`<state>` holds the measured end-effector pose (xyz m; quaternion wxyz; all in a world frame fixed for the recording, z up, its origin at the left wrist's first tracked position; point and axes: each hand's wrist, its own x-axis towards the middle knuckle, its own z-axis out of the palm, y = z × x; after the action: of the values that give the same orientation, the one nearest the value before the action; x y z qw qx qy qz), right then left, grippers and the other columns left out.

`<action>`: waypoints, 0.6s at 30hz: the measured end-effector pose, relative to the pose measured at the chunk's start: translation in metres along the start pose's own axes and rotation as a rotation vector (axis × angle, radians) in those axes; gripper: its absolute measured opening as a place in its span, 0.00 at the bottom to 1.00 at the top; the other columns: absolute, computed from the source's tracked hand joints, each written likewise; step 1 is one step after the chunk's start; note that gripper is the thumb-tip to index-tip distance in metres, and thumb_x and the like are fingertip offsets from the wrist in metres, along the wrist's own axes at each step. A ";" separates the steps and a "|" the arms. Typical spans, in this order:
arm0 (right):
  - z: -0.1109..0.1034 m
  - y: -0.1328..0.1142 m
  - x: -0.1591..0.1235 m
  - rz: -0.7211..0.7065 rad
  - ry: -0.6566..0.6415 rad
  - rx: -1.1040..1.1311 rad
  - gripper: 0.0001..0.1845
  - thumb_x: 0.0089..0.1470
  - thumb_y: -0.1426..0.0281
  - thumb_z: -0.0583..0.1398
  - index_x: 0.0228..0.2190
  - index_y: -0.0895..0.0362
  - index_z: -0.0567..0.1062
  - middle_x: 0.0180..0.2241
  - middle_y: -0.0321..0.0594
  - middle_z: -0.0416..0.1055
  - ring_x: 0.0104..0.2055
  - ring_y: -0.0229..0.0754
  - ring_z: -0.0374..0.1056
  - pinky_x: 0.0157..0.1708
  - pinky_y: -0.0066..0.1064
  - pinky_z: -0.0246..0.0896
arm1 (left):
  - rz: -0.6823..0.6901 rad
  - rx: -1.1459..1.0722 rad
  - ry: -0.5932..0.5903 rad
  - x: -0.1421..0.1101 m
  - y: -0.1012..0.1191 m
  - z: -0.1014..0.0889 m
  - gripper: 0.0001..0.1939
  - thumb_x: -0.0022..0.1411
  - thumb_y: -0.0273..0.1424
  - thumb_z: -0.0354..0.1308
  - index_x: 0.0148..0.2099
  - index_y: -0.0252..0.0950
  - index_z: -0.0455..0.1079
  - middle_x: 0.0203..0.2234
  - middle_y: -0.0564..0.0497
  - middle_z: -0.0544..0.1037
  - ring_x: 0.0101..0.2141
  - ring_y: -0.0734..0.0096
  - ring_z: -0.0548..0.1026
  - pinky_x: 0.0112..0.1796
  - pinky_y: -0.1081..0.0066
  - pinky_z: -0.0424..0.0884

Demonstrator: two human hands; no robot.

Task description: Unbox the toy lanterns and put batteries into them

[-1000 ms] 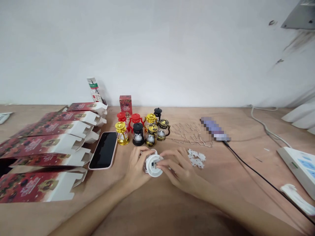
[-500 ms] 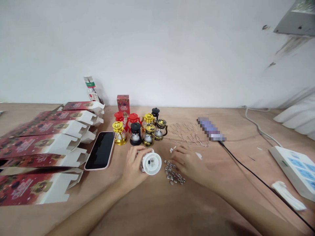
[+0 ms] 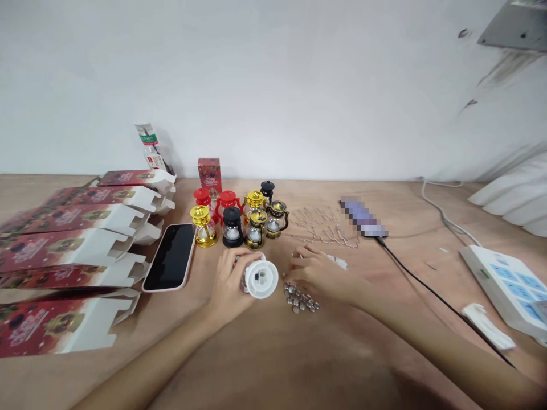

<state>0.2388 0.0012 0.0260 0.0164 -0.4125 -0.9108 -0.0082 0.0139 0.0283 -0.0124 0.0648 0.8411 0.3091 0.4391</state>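
Note:
My left hand [image 3: 231, 279] is closed around a small white lantern [image 3: 261, 279], tilted so that its round underside faces me. A recess with small metal parts shows in the middle of that underside. Right of it, my right hand [image 3: 320, 276] is low over the table with curled fingers, its fingertips at the upper edge of a pile of silver button cells [image 3: 301, 299]. What the fingertips pinch, if anything, is hidden. White plastic pieces [image 3: 337, 262] lie partly behind this hand. Beyond my hands stand several small lanterns, among them a black one [image 3: 232, 228] and a gold one [image 3: 205, 226].
Open red-and-white boxes [image 3: 64, 256] lie stacked at left, beside a phone [image 3: 170, 256]. Behind the lanterns stand a closed red box [image 3: 209, 176] and a bottle [image 3: 149, 148]. Bent wire pieces [image 3: 327, 228], a blurred-out device [image 3: 363, 217] with a black cable, and a white power strip [image 3: 504, 290] lie at right.
My right hand has left the white lantern's underside and moved right to the button cells, which it had hidden. My left hand still holds the lantern. The view has shifted slightly.

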 end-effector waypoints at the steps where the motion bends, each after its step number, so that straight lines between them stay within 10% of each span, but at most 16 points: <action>1: -0.001 0.000 0.002 -0.013 0.010 -0.001 0.09 0.50 0.77 0.63 0.30 0.51 0.78 0.29 0.37 0.74 0.38 0.44 0.61 0.37 0.35 0.47 | 0.001 -0.001 -0.001 0.000 0.000 0.000 0.21 0.53 0.27 0.60 0.50 0.40 0.63 0.40 0.47 0.68 0.41 0.62 0.69 0.40 0.64 0.67; 18: 0.007 0.003 0.002 -0.066 0.071 -0.073 0.01 0.55 0.73 0.61 0.31 0.58 0.73 0.30 0.40 0.72 0.35 0.44 0.63 0.34 0.33 0.52 | 0.008 0.000 0.020 0.001 0.000 0.000 0.20 0.53 0.27 0.60 0.49 0.39 0.64 0.40 0.46 0.68 0.41 0.62 0.70 0.40 0.63 0.67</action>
<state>0.2392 0.0048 0.0188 0.0336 -0.3819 -0.9219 -0.0564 0.0143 0.0288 -0.0123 0.0599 0.8380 0.3065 0.4475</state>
